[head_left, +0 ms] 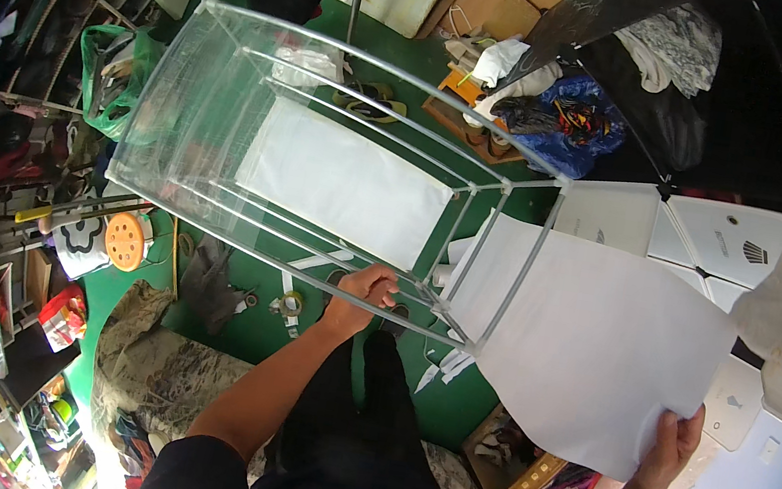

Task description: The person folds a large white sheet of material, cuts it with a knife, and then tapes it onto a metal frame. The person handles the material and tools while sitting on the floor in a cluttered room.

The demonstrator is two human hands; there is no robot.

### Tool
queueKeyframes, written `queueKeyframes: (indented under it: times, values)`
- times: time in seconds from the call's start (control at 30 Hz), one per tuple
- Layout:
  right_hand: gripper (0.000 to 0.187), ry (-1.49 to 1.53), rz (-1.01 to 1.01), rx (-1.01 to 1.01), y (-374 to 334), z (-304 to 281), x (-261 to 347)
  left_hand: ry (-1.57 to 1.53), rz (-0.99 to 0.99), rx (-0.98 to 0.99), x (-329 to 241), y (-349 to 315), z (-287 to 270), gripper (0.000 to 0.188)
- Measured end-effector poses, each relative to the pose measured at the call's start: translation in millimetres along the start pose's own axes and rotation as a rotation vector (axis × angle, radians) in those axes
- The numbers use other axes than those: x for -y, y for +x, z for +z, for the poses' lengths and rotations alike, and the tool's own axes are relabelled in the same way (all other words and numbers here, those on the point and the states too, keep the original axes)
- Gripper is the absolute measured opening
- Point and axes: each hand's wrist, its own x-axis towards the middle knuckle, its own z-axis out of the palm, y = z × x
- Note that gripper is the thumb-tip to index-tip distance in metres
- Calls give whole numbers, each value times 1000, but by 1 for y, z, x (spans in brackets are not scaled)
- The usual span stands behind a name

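A plain white sheet (600,337) is seen at the right of an open tube frame (504,188), its left edge passing under the frame's end tubes; whether tubes and sheet are in contact cannot be told. The sheet's near right corner is pinched by the right hand (672,443), and the sheet is left bowed. The left hand (366,294) is placed at the near lower side of the frame with fingers curled; whether a tube is gripped cannot be told. The frame's left end is covered by clear film (154,108), and a white panel (349,188) is seen through the bars; its attachment is not shown.

Step in hand, as judged: the sheet is being brought to, or sized against, the frame's uncovered end. For the next move, the frame would need to be steadied and the sheet drawn flat and squared to the tubes without creasing.

Farther out, a tape roll (289,303) is noted on the green floor (460,422), with white boxes (711,237) stacked beyond the sheet.
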Motion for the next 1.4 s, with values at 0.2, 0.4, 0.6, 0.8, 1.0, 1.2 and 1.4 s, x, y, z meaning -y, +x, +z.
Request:
queueKeyframes:
  times: [0.2,0.4,0.6,0.8,1.0,1.2,1.4]
  values:
    - [40,-65,23,-5,-5,-14,9,-184,-237,283,-47,54,-2,16]
    - [46,-16,41,20,-5,-21,6,-154,-328,356,-45,97,0,18]
    - [49,73,48,28,-5,-1,5,196,-407,89,60,146,30,55]
    - [50,201,35,148,-8,0,2,335,-569,232,68,175,87,84]
    - [49,166,13,156,-13,4,8,205,-551,191,112,190,104,62]
    - [36,227,120,76,-10,5,3,239,-478,191,88,184,93,22]
    - [31,-2,219,-97,15,-4,-65,536,-145,-116,57,196,22,17]
